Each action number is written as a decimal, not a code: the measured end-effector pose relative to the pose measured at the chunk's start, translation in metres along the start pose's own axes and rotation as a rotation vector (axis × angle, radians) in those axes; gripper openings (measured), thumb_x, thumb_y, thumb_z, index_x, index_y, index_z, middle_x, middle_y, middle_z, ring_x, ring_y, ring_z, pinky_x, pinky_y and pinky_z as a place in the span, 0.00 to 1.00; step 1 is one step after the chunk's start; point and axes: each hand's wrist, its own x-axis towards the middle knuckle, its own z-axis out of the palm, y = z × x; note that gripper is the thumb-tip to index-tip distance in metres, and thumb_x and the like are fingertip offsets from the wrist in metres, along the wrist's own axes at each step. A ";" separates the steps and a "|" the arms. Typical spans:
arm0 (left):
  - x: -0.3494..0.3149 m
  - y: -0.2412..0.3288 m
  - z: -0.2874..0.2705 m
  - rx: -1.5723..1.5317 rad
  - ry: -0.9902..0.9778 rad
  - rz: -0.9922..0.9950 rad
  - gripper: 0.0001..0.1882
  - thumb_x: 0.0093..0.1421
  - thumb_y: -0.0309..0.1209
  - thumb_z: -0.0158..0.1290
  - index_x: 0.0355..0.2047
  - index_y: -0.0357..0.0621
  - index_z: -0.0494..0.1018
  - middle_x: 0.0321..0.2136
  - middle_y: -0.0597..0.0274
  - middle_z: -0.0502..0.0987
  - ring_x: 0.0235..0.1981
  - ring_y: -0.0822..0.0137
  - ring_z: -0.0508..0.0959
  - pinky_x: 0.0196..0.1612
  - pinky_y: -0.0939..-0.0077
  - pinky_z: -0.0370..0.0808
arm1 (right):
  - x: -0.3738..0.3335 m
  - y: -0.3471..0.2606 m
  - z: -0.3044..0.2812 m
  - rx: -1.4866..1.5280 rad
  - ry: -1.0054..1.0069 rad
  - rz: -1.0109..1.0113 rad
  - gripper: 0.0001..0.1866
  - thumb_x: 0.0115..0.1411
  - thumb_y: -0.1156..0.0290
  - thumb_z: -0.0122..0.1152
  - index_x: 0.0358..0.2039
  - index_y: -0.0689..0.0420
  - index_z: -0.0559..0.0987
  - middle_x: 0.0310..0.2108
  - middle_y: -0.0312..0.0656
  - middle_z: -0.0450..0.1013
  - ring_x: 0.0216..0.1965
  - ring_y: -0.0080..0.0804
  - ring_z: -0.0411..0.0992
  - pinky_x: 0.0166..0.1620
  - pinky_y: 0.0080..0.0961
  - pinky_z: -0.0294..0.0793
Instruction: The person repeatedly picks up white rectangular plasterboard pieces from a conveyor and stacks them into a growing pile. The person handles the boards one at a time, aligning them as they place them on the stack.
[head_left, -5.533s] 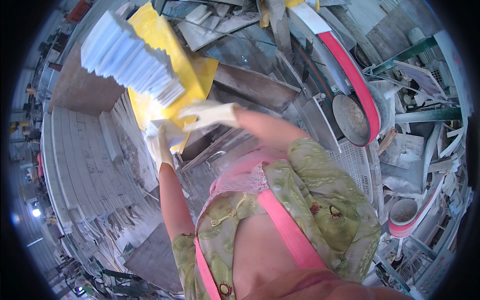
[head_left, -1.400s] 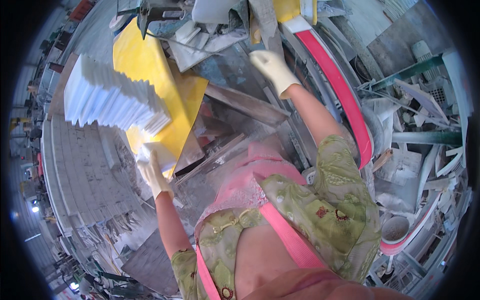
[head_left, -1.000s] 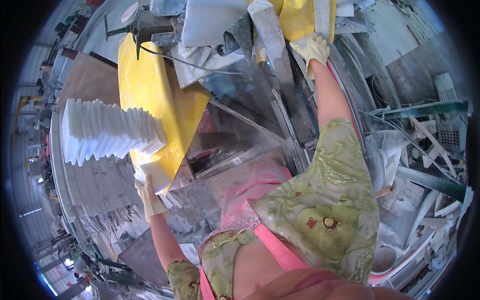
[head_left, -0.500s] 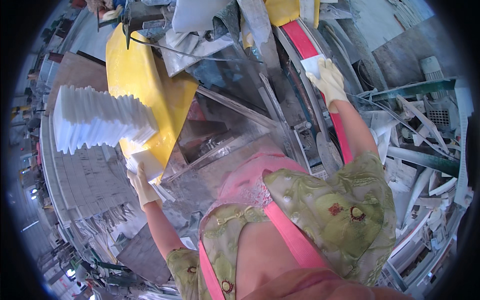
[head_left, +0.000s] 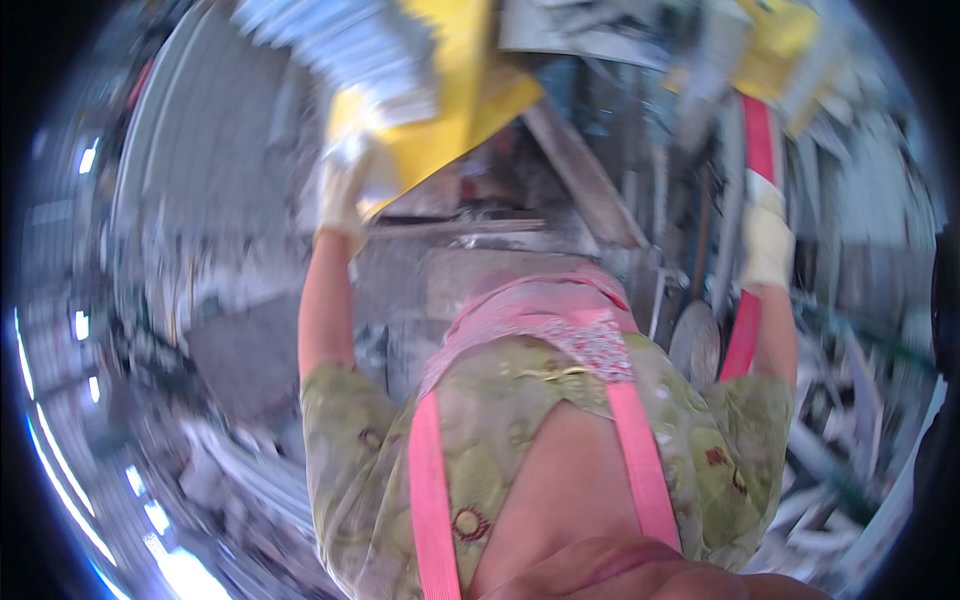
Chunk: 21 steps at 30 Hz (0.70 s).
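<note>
A gloved left hand grips the lower end of a white ribbed stack at 11 o'clock, against a yellow panel. The gloved right hand, at 3 o'clock, closes on a red bar. Half a second earlier the stack sat lower left; the view is now blurred.
</note>
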 end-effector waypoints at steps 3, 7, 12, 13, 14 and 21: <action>0.001 -0.001 -0.010 0.079 -0.065 -0.024 0.38 0.61 0.51 0.59 0.67 0.46 0.65 0.62 0.53 0.68 0.66 0.59 0.66 0.65 0.63 0.65 | 0.013 -0.009 -0.041 0.511 -0.159 0.269 0.21 0.71 0.56 0.51 0.54 0.55 0.81 0.40 0.52 0.81 0.45 0.39 0.81 0.46 0.32 0.79; 0.013 -0.001 -0.020 0.130 -0.124 -0.181 0.44 0.60 0.56 0.57 0.68 0.42 0.61 0.58 0.49 0.69 0.63 0.60 0.68 0.62 0.66 0.66 | -0.026 -0.145 -0.039 1.303 0.024 -0.196 0.18 0.69 0.61 0.60 0.49 0.64 0.81 0.40 0.39 0.79 0.38 0.24 0.76 0.40 0.26 0.76; 0.009 -0.007 -0.026 0.081 -0.160 -0.112 0.41 0.63 0.56 0.55 0.66 0.40 0.64 0.58 0.45 0.70 0.62 0.52 0.69 0.61 0.62 0.68 | -0.091 -0.383 -0.028 1.758 -0.401 -0.665 0.20 0.68 0.61 0.60 0.49 0.68 0.80 0.42 0.40 0.79 0.43 0.25 0.74 0.47 0.26 0.73; 0.008 -0.008 -0.026 0.028 -0.151 -0.129 0.40 0.64 0.57 0.54 0.66 0.40 0.64 0.58 0.43 0.70 0.62 0.50 0.69 0.61 0.61 0.69 | -0.100 -0.424 -0.024 1.684 -0.303 -0.677 0.20 0.69 0.59 0.59 0.49 0.64 0.80 0.41 0.42 0.80 0.41 0.28 0.75 0.46 0.28 0.73; 0.010 -0.007 -0.027 0.138 -0.186 -0.112 0.39 0.65 0.57 0.51 0.65 0.39 0.65 0.60 0.43 0.70 0.62 0.49 0.69 0.61 0.61 0.69 | -0.101 -0.459 -0.023 1.505 -0.243 -0.649 0.20 0.69 0.57 0.59 0.50 0.62 0.80 0.42 0.45 0.79 0.41 0.32 0.76 0.47 0.30 0.73; 0.024 0.005 -0.038 0.226 -0.289 -0.050 0.31 0.67 0.47 0.52 0.61 0.36 0.68 0.57 0.41 0.75 0.57 0.52 0.77 0.59 0.64 0.72 | -0.144 -0.555 0.013 1.372 -0.156 -0.596 0.28 0.70 0.51 0.52 0.60 0.60 0.71 0.50 0.56 0.75 0.51 0.47 0.76 0.52 0.37 0.74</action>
